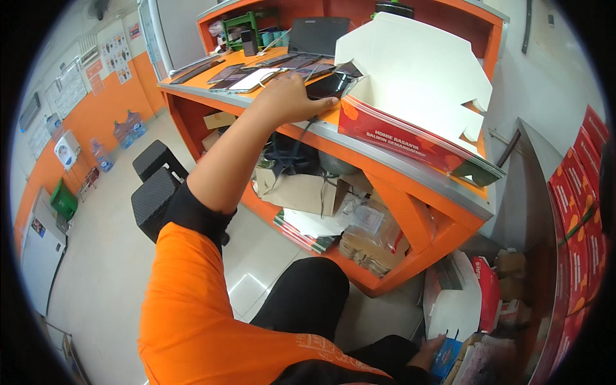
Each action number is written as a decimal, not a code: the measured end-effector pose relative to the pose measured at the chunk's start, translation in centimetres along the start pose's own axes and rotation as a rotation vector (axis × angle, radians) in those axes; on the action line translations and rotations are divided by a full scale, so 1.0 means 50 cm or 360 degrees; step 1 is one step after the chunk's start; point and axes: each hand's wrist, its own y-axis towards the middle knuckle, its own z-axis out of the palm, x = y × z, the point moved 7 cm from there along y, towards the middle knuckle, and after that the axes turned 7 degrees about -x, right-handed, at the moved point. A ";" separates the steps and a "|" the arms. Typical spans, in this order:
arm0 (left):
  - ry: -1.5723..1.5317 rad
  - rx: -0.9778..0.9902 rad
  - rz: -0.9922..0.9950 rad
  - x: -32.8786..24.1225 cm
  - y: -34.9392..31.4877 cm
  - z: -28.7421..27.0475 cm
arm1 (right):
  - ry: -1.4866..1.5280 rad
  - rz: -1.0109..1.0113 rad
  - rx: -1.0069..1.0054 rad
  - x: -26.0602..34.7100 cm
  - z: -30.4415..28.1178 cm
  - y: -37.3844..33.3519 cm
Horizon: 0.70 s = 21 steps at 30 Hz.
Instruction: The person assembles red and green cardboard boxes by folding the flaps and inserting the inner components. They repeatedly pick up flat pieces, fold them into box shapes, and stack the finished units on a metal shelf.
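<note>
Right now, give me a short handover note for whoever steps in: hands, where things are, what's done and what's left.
Left hand: stretched up onto the orange counter, palm down beside a dark phone; grip unclear.
Right hand: low by the floor, on a blue packet in a pile of cartons.
Things: a stack of flat red-and-white boxes sits on the counter, top one half opened. More red boxes are stacked at right.
Done: one box partly unfolded.
Left: the rest of the stack is still flat.

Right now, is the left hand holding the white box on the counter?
No, the left hand lies on the orange counter by the phones, apart from the white box.
</note>
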 end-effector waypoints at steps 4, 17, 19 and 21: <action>0.0258 0.0690 0.0294 -0.078 0.034 0.011 | -0.0104 0.0018 -0.0051 -0.008 -0.029 0.032; -0.0779 -0.0669 -0.0300 0.035 -0.160 -0.174 | -0.0365 -0.0317 -0.0527 -0.005 -0.114 0.088; -0.0859 -0.0911 -0.0311 0.050 -0.256 -0.175 | -0.0514 -0.0522 -0.0737 0.025 -0.116 0.031; -0.1112 -0.1147 -0.0206 0.041 -0.350 -0.186 | -0.0320 -0.0875 -0.0830 0.080 -0.073 -0.059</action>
